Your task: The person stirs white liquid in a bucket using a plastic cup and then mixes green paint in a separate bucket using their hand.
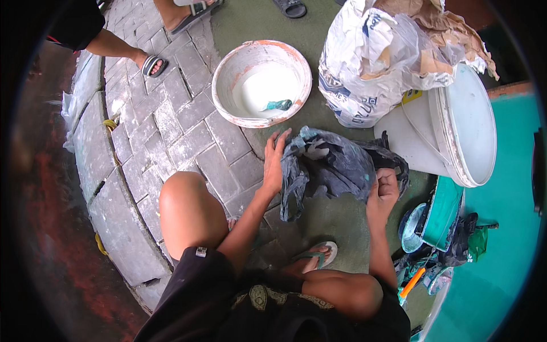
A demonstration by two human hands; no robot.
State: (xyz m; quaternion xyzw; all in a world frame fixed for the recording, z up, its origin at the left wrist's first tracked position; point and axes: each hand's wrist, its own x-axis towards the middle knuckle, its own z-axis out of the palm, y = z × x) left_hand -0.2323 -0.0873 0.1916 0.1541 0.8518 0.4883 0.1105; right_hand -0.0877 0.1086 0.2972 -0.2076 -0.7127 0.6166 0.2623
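A crumpled black plastic bag with pale and bluish smears is spread between my hands, low over the ground. My left hand is at the bag's left edge, its fingers stretched upward and open. At the other side my right hand has its fingers curled closed on the bag. Just beyond the bag stands a round basin with an orange, white-crusted rim. White powder or paste fills its bottom, and a small teal-smeared object lies on it.
An opened paper sack stands far right, beside a white bucket lying on its side. Near the teal wall are a teal tray, a paint-stained bowl and an orange handle. Another person's sandalled foot rests on the pavers.
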